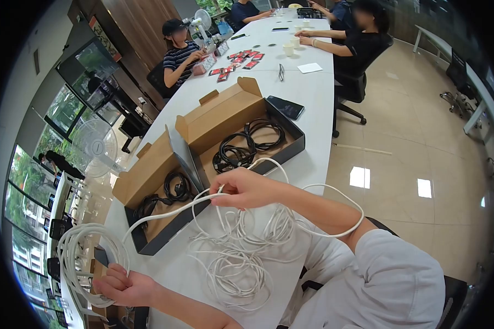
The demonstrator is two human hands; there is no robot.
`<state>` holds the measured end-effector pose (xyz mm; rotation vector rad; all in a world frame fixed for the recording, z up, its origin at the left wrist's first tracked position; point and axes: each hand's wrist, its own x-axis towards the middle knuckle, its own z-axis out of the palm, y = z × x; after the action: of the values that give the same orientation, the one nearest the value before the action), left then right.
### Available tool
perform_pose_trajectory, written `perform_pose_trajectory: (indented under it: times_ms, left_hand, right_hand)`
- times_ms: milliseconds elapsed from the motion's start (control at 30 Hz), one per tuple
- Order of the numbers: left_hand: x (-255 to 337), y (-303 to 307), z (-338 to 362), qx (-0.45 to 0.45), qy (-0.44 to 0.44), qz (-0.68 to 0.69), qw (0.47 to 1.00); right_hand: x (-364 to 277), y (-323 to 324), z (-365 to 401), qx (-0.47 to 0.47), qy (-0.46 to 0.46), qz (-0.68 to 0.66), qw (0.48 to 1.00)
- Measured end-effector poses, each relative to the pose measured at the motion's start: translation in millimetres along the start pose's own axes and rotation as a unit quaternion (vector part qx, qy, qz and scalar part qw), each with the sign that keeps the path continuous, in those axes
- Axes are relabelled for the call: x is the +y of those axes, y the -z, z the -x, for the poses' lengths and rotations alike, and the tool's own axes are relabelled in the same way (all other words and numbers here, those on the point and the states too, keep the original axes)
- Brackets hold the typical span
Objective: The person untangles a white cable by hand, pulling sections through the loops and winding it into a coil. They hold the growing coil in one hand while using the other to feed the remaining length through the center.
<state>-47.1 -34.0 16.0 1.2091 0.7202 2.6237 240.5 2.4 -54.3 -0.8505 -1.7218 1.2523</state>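
My left hand [123,286] is closed around a coil of white cable [71,257], held up at the lower left beyond the table's edge. From that coil a strand runs across to my right hand [241,188], whose fingers pinch the same cable above the table. A loose loop of it hangs around my right forearm. Under my right hand lies a tangled pile of white cables [236,274]. Just past my hands stand two open cardboard boxes, a nearer one [148,241] and a farther one [296,143], each with bundled black cables [241,145] inside.
A dark phone [285,107] lies behind the farther box. Farther along the white table [310,164] are red packets [250,64], paper cups [288,49] and a white sheet [310,68]. Several people sit around it. A standing fan [96,147] is at the left.
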Motion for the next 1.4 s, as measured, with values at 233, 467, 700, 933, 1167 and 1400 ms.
perform_pose_trajectory:
  times_ms: [233,467,700,933,1167,1400]
  left_hand:
    - [-21.7,2.0,1.4,-0.024,-0.049,0.011,0.998]
    - [-29.0,21.1,6.6,-0.074,-0.100,-0.048,0.991]
    - [-43.4,18.6,18.5,-0.087,-0.135,-0.136,0.978]
    - [-30.3,7.7,29.7,-0.075,-0.128,-0.255,0.955]
    - [-52.8,15.6,23.0,-0.035,-0.122,-0.183,0.975]
    - [-50.4,29.5,10.8,-0.060,-0.095,-0.123,0.986]
  right_hand:
    - [-0.2,11.7,40.7,0.074,0.123,0.128,0.981]
    - [31.7,12.5,65.5,0.331,0.124,0.134,0.926]
    - [55.9,-12.8,138.9,0.386,0.264,0.301,0.831]
    - [113.4,-30.2,234.4,0.294,0.146,0.351,0.877]
    - [108.5,-26.1,264.5,0.244,-0.180,-0.282,0.910]
    - [112.3,69.0,260.9,0.447,-0.216,-0.636,0.592]
